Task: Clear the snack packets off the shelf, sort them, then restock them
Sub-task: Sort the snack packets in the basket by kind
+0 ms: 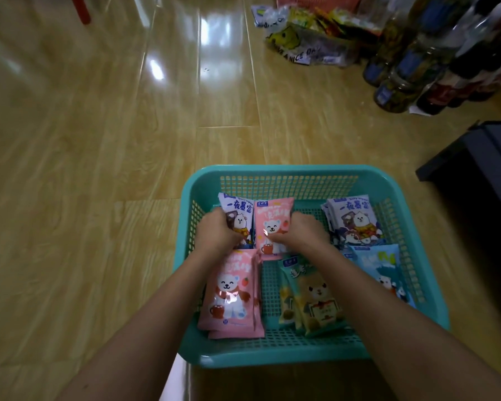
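A teal plastic basket [301, 175] sits on the wooden floor with snack packets sorted inside. My left hand [219, 231] grips a lavender packet [237, 211] at the basket's back left. Right beside it, my right hand [300, 231] grips a pink bear packet [272, 219]. A stack of pink packets [232, 290] lies front left, green-yellow packets [313, 302] front middle. Lavender packets [355, 221] are piled back right, and blue packets [382, 270] lie below them by the right wall.
A heap of mixed snack bags [307, 33] lies on the floor at the back. Several bottles [417, 62] stand at the back right. A dark box or shelf [480, 169] is right of the basket. Open wooden floor [84, 169] spreads to the left.
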The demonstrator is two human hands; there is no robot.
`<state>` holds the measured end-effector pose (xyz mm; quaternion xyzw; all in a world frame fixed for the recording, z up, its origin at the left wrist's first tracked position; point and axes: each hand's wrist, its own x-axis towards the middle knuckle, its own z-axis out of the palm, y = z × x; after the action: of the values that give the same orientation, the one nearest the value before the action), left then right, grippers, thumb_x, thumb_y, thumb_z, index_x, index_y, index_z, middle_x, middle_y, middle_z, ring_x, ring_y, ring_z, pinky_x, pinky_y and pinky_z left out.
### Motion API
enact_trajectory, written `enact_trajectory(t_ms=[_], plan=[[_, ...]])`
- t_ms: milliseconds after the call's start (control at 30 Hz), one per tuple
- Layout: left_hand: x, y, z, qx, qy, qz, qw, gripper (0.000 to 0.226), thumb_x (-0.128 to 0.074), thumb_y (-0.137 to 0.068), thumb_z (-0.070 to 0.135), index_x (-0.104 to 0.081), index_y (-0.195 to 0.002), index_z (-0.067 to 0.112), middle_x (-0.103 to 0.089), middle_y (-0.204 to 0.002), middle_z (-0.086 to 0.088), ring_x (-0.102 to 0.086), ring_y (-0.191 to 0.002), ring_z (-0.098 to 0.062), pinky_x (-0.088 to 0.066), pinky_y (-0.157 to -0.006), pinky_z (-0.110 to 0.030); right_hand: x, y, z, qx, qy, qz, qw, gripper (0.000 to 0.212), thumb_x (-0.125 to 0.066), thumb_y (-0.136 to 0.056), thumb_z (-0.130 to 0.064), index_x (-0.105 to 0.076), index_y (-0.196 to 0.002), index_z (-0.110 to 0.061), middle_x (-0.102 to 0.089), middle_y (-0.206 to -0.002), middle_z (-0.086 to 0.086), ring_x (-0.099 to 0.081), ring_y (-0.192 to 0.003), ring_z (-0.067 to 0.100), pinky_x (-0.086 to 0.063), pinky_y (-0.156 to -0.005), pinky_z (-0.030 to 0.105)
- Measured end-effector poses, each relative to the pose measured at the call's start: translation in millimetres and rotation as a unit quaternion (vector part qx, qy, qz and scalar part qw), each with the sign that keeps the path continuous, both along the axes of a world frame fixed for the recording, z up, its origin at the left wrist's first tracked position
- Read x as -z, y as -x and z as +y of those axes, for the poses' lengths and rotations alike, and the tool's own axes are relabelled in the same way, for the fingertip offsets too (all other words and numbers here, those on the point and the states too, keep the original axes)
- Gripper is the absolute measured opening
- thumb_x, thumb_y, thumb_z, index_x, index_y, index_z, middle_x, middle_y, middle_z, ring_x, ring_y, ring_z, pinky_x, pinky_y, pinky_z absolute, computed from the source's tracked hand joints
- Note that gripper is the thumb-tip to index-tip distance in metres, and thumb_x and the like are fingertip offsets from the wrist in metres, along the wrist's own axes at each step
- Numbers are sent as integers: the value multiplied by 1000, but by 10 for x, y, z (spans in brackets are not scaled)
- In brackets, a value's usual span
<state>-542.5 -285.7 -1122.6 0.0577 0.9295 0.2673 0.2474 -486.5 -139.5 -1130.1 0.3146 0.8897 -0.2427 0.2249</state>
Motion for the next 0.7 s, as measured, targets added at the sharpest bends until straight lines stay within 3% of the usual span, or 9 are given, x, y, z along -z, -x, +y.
enact_trajectory(t_ms=[100, 200, 333, 400, 500, 700], plan=[[-8, 57, -22, -56, -111, -28, 992, 29, -69, -81, 10, -47, -98, 5, -61, -104, -15, -58, -90, -27, -46, -70, -33, -61, -23, 12, 21, 50, 62, 997, 44, -68, -78, -44, -57, -108, -13, -65, -111, 4, -61, -100, 26, -49, -80, 33], [-103, 94, -28, -85, -222, -60, 969, 27, -66, -84, 9, -42, -96, 7, -61, -102, -15, -63, -94, -32, -54, -81, -48, -259, -32, 6, 40, 75, 155, 984, 37, -63, -87, -31, -52, -116, -12, -64, -113, 4, -62, -99, 23, -46, -76, 31], [-360, 62, -82, -86, -328, -5, 941, 31, -62, -86, 7, -40, -107, 10, -63, -100, -5, -64, -83, -16, -56, -77, -35, -567, -101, 8, 62, 92, 242, 964, 35, -61, -87, -33, -51, -112, -11, -64, -108, 4, -61, -94, 21, -50, -78, 35], [-456, 29, -197, -110, -387, 23, 915, 37, -61, -85, 2, -37, -112, 12, -64, -96, 2, -66, -76, -8, -57, -70, -25, -730, -217, -10, 68, 160, 228, 958, 37, -65, -84, -34, -50, -110, -10, -63, -109, 3, -63, -97, 21, -53, -83, 40], [-504, -19, -405, -149, -418, 39, 895, 37, -61, -86, 2, -44, -116, 13, -66, -94, 2, -67, -68, 1, -56, -61, -20, -909, -511, -197, 58, 326, 148, 932, 27, -67, -81, -22, -50, -101, -16, -65, -106, 4, -66, -91, 17, -56, -78, 31], [-592, -180, -620, -222, -401, -1, 889, 28, -49, -90, 7, -52, -117, 14, -65, -93, 1, -63, -71, -6, -51, -47, -14, -595, -790, -654, 48, 317, 107, 941, 32, -72, -78, -31, -54, -100, -17, -68, -107, 3, -66, -97, 19, -54, -89, 44]])
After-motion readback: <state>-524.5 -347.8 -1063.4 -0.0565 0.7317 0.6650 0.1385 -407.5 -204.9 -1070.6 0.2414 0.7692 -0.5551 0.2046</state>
